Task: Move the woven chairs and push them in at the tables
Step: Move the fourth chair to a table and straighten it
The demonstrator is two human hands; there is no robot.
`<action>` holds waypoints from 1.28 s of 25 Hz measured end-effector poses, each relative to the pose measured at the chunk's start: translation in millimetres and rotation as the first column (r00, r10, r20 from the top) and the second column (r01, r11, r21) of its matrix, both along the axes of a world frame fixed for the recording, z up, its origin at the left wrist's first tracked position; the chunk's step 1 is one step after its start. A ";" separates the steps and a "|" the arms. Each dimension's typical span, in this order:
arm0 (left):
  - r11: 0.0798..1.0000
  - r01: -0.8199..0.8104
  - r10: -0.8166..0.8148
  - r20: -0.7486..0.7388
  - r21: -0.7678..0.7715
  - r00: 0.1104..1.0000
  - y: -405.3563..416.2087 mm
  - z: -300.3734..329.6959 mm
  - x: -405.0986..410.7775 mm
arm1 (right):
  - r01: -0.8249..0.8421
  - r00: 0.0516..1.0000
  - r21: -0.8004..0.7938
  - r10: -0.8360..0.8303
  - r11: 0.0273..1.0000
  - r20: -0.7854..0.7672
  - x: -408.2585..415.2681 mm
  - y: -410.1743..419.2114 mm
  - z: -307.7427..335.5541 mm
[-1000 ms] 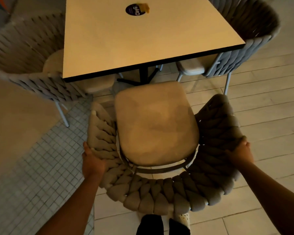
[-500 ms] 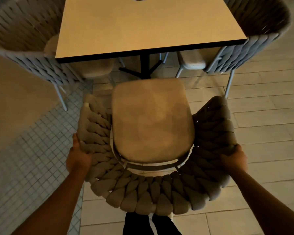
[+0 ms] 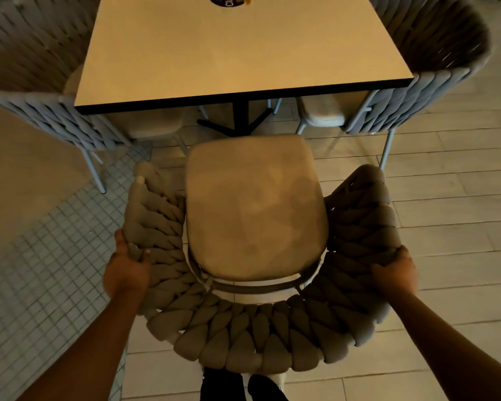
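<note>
While the woven chair (image 3: 255, 337) stands on the floor just short of the counter (image 3: 237, 50), its curved back is gripped from both sides — the left hand (image 3: 126, 270) is curled round the left armrest weave, the right hand (image 3: 394, 270) round the right. The seat cushion (image 3: 255, 209) faces the counter's dark near edge, not yet beneath it. Two more woven chairs (image 3: 32, 82) are seen flanking the counter — one left, one right — with seats tucked partly under.
</note>
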State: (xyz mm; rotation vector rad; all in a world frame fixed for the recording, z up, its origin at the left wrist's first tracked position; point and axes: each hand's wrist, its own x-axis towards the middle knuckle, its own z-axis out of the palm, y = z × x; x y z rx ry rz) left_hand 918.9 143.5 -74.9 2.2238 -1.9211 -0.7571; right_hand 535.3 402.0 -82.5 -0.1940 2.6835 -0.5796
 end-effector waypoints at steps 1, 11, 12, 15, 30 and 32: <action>1.000 -0.004 0.004 -0.001 -0.001 1.000 0.9 -1.1 -3.8 | 0.000 1.000 0.000 0.000 1.000 -0.007 -4.9 -2.2 0.0; 1.000 -0.023 0.023 0.018 0.012 1.000 6.8 7.1 -10.7 | -0.024 0.999 -0.007 0.024 1.000 -0.036 -8.1 -1.3 -3.0; 1.000 -0.016 0.016 0.016 0.015 1.000 7.7 8.0 -9.9 | -0.027 0.999 -0.010 0.026 1.000 -0.032 -8.2 -0.6 -3.0; 0.999 0.011 -0.012 0.013 0.038 1.000 9.7 9.9 -5.9 | -0.014 1.000 -0.037 0.014 0.999 -0.014 -5.7 3.7 -2.8; 1.000 0.019 -0.020 0.031 0.018 0.999 14.0 6.8 -7.8 | -0.010 1.000 0.011 0.010 1.000 -0.013 -7.0 11.2 -1.8; 0.999 0.016 -0.017 0.024 0.029 1.000 14.6 6.0 -5.4 | -0.021 1.000 0.024 0.021 1.000 -0.013 -7.4 9.4 -0.7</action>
